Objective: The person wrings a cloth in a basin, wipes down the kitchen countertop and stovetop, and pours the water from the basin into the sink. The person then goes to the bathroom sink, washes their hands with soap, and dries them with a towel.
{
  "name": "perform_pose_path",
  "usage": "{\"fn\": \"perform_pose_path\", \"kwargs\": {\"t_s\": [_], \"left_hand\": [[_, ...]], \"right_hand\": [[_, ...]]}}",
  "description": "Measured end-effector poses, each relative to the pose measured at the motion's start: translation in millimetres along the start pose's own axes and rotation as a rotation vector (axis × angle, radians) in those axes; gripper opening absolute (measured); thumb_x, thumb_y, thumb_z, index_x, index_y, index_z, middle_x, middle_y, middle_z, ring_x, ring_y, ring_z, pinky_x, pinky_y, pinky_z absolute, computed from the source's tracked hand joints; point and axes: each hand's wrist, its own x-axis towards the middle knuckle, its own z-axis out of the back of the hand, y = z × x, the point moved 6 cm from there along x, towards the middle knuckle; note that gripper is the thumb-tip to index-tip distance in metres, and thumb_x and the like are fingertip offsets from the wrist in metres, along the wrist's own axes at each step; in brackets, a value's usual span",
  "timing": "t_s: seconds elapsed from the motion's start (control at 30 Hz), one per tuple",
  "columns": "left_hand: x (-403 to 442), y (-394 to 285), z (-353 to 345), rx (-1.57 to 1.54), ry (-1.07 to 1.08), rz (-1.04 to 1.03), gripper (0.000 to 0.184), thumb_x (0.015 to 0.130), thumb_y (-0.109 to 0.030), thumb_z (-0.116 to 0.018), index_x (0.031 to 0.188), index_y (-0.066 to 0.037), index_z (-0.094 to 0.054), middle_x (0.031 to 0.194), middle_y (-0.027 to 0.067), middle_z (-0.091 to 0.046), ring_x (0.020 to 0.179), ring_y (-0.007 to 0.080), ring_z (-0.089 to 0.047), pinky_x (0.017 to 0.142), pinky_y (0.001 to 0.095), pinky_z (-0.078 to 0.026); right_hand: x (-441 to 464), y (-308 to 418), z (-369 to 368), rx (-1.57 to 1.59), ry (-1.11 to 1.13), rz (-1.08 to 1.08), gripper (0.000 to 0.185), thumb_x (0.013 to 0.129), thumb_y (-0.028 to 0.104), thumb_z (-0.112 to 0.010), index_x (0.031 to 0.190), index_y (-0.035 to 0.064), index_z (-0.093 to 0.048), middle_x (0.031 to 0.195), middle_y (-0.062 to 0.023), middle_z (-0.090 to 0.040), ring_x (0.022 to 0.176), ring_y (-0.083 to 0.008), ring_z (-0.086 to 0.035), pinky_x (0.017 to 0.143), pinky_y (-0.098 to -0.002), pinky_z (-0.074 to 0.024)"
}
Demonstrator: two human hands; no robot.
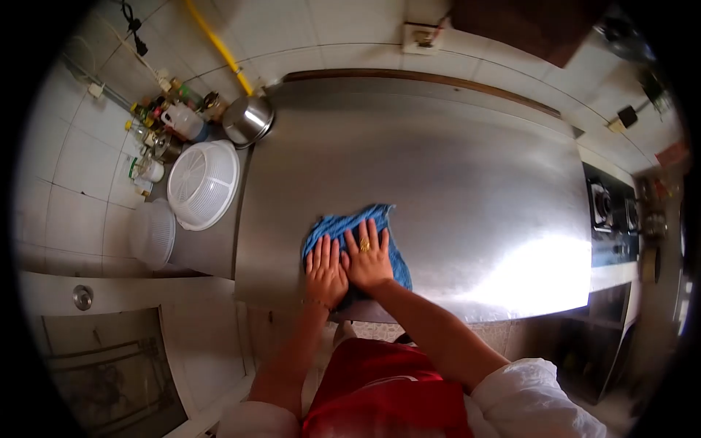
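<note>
A crumpled blue cloth (398,259) lies near the front edge of a metal tabletop (423,160). My left hand (326,274) presses on its left part, fingers stretched forward. Beside it, my right hand (370,255) rests flat on the cloth's middle, with a gold-coloured ring on one finger. The two hands touch or nearly touch at the thumbs. Both palms face down, and neither hand grips the cloth. Part of the cloth is hidden under the hands.
White plastic baskets (204,185) stand on the left side surface, with a steel pot (247,120) and several bottles (182,120) behind. A gas stove (610,208) is at the right. A tiled wall (350,40) runs along the back.
</note>
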Motion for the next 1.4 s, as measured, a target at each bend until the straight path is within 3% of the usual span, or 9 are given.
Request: {"fn": "perform_pose_path", "kwargs": {"t_s": [0.3,0.5,0.67,0.8,0.97,1.03,1.17,1.27,1.4], "left_hand": [[186,116,-26,0.002,-0.044,-0.031,0.047,0.091,-0.022,-0.04,0.135,-0.004,-0.043,0.143,0.0144,-0.038,0.134,0.0266,-0.033,0.109,0.0426,-0.022],[271,148,-46,-0.024,-0.127,-0.014,0.046,0.091,-0.023,-0.041,0.133,-0.006,-0.045,0.142,0.0127,-0.039,0.134,0.0269,-0.033,0.11,0.0437,-0.022],[258,153,-52,-0.05,-0.115,-0.003,0.046,0.092,-0.026,-0.041,0.133,-0.005,-0.045,0.143,0.013,-0.038,0.135,0.0282,-0.032,0.11,0.0451,-0.023],[167,143,-18,-0.018,0.028,-0.111,0.049,0.094,-0.025,-0.038,0.137,0.0,-0.038,0.146,0.0181,-0.031,0.136,0.0327,-0.028,0.11,0.0473,-0.021],[76,122,6,0.119,0.234,0.065,0.052,0.096,-0.025,-0.033,0.138,0.005,-0.031,0.147,0.0228,-0.025,0.138,0.0348,-0.022,0.111,0.0485,-0.016],[68,103,-1,0.183,0.249,0.157,0.052,0.097,-0.025,-0.031,0.138,0.007,-0.029,0.148,0.0237,-0.023,0.139,0.0345,-0.019,0.111,0.0486,-0.014],[86,37,-28,0.265,0.168,0.048,0.052,0.096,-0.025,-0.031,0.137,0.007,-0.03,0.147,0.0238,-0.024,0.139,0.0359,-0.018,0.112,0.0492,-0.012],[128,-81,-72,0.168,0.216,-0.065,0.053,0.095,-0.026,-0.033,0.136,0.008,-0.031,0.145,0.0256,-0.026,0.137,0.039,-0.02,0.111,0.0511,-0.012],[182,-293,-141,0.045,0.108,-0.406,0.054,0.094,-0.027,-0.035,0.137,0.006,-0.032,0.144,0.0254,-0.029,0.136,0.0387,-0.023,0.111,0.051,-0.013]], "right_hand": [[205,-3,-50,-0.105,-0.116,-0.123,0.049,0.09,0.035,-0.043,0.132,0.0097,-0.047,0.143,-0.0229,-0.033,0.136,-0.0396,-0.023,0.108,-0.059,-0.0125],[292,-21,-64,-0.14,-0.153,-0.183,0.049,0.09,0.038,-0.042,0.132,0.0132,-0.047,0.144,-0.0197,-0.033,0.136,-0.0373,-0.023,0.109,-0.0555,-0.0122],[278,-12,-61,-0.143,-0.122,-0.156,0.052,0.089,0.039,-0.044,0.134,0.0139,-0.046,0.145,-0.0203,-0.032,0.136,-0.0369,-0.023,0.11,-0.055,-0.0127],[214,24,-47,-0.065,-0.007,-0.093,0.057,0.089,0.041,-0.043,0.138,0.0105,-0.041,0.147,-0.021,-0.027,0.138,-0.0365,-0.02,0.11,-0.0534,-0.012],[135,62,-55,0.13,0.073,0.115,0.057,0.091,0.038,-0.04,0.138,0.0069,-0.039,0.148,-0.0199,-0.025,0.139,-0.0348,-0.017,0.112,-0.0515,-0.0099],[124,51,-51,0.21,0.13,0.145,0.052,0.093,0.035,-0.039,0.137,0.008,-0.041,0.149,-0.0155,-0.026,0.14,-0.0307,-0.018,0.112,-0.0495,-0.0102],[105,-16,-19,0.254,0.105,0.162,0.048,0.093,0.032,-0.041,0.136,0.011,-0.044,0.148,-0.0096,-0.031,0.139,-0.0274,-0.022,0.112,-0.048,-0.0129],[73,-139,39,0.117,-0.005,0.008,0.047,0.091,0.029,-0.045,0.134,0.0127,-0.045,0.144,-0.0087,-0.037,0.136,-0.0273,-0.028,0.11,-0.0481,-0.0178],[-14,-339,137,0.036,-0.248,-0.293,0.044,0.088,0.024,-0.047,0.13,0.0118,-0.048,0.141,-0.0105,-0.04,0.133,-0.0297,-0.033,0.108,-0.0512,-0.0215]]}}
